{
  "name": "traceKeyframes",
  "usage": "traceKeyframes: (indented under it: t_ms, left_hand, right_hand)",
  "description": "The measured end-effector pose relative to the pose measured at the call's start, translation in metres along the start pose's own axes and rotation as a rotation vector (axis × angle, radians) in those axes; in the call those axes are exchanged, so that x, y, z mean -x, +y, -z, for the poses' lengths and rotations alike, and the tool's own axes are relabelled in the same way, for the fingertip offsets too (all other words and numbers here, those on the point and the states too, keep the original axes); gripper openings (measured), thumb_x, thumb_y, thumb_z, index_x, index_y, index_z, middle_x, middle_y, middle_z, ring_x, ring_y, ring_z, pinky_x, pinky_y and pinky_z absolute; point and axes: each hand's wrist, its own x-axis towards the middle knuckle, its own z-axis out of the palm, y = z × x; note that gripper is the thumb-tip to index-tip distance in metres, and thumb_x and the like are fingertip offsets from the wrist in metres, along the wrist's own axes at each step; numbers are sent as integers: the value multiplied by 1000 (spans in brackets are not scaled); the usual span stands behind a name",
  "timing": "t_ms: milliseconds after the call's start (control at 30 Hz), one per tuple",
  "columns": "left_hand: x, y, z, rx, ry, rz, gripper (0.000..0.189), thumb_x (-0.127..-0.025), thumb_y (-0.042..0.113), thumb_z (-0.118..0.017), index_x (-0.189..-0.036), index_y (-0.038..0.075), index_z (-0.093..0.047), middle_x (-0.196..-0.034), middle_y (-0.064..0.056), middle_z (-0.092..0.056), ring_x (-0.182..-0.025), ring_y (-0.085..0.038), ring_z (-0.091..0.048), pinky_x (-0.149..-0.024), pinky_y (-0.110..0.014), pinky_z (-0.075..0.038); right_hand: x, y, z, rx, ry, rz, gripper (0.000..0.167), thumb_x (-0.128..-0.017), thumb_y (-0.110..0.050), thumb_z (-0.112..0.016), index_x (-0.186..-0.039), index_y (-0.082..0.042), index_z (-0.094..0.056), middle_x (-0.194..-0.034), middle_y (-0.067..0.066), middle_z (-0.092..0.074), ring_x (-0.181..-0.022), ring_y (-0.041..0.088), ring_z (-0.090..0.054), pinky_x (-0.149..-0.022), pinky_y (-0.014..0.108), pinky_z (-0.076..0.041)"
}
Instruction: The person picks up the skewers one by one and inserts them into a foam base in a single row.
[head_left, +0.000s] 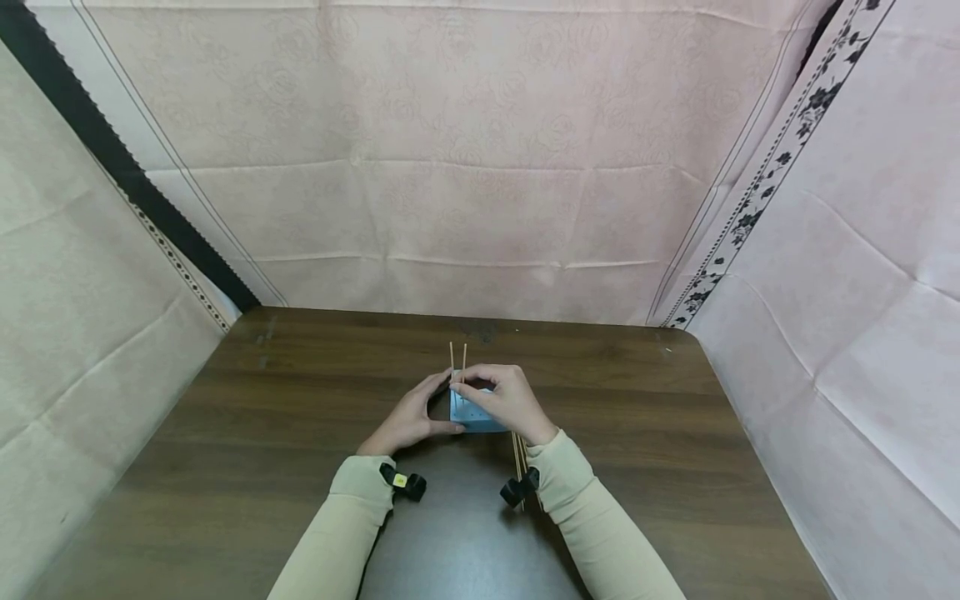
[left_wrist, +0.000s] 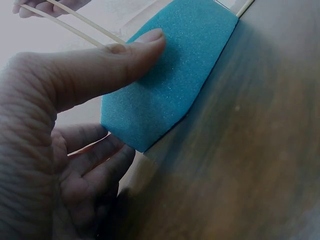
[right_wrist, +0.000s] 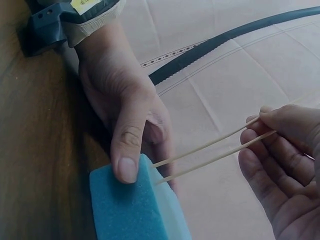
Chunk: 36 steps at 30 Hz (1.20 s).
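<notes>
Pale patterned cloth [head_left: 480, 125] hangs behind a brown wooden table [head_left: 300, 400]. A person's arms reach in, in light sleeves [head_left: 322, 542], with a small black device [head_left: 411, 486] at each wrist. The left hand [head_left: 411, 419] grips a blue block [right_wrist: 127, 205], thumb pressed on one face and fingers round the far side. The right hand [head_left: 508, 398] pinches between thumb and fingertips at two thin sticks [right_wrist: 215, 158]; whether both are held tightly, I cannot tell. The block is between the hands, over the middle of the table; whether it touches the wood is unclear. It looks like foam: flat-faced, straight-edged, finely speckled, paler on the face the sticks stand out from. The sticks are pale, slender and nearly side by side. Other sticks [head_left: 517, 458] lie near the right wrist.
</notes>
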Motion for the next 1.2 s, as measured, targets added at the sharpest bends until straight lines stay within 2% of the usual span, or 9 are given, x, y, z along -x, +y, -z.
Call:
traceKeyframes:
  t_ms: [267, 467, 633, 867, 1067, 1200]
  left_hand:
    - [1, 0, -1, -2, -2, 15, 112, -71, 61, -85, -161, 27, -28, -163, -2, -28, -149, -34, -25, -111, -67, -27]
    - [3, 0, -3, -13, -8, 34, 109, -71, 61, -85, -159, 39, -26, -163, -3, -27, -148, -32, -26, -111, -64, -29]
    - [1, 1, -2, -7, -8, 41, 109, -71, 60, -86, -158, 41, -25, -163, -3, -28, -148, -31, -27, -112, -63, -29]
    - [-4, 3, 1, -25, 3, 39, 110, -69, 63, -85, -158, 42, -25, -163, -2, -29, -148, -31, -28, -111, -63, -30]
    - [-2, 2, -1, -30, -3, 49, 110, -69, 62, -86, -159, 41, -26, -164, -4, -28, -148, -32, -28, -112, -63, -30]
    - [-1, 1, -2, -37, 0, 52, 111, -69, 61, -86, -159, 41, -25, -164, -6, -27, -148, -33, -27, -112, -63, -29]
  right_hand:
    - [2, 2, -1, -18, 2, -14, 14, -96, -25, -71, -106, -18, -77, -103, -11, -74, -92, 7, -69, -80, 29, -57]
    - [5, -1, 4, -37, 27, -43, 27, -96, -32, -71, -114, -13, -75, -108, -9, -73, -97, 9, -69, -85, 30, -56]
    - [7, -3, 16, -21, 45, -49, 23, -96, -28, -70, -116, -17, -74, -110, -6, -73, -100, 11, -68, -87, 33, -56]
    - [12, -6, 33, -24, 82, -87, 22, -97, -18, -69, -117, -7, -73, -111, 4, -73, -99, 20, -69, -86, 45, -56]
    - [27, -23, 50, -44, 109, -106, 18, -97, -10, -68, -112, 0, -72, -108, 10, -73, -99, 21, -70, -86, 36, -56]
    - [39, -16, 60, -38, 131, -145, 17, -96, -9, -69, -110, 0, -72, -107, 13, -73, -99, 22, -70, -87, 34, -56]
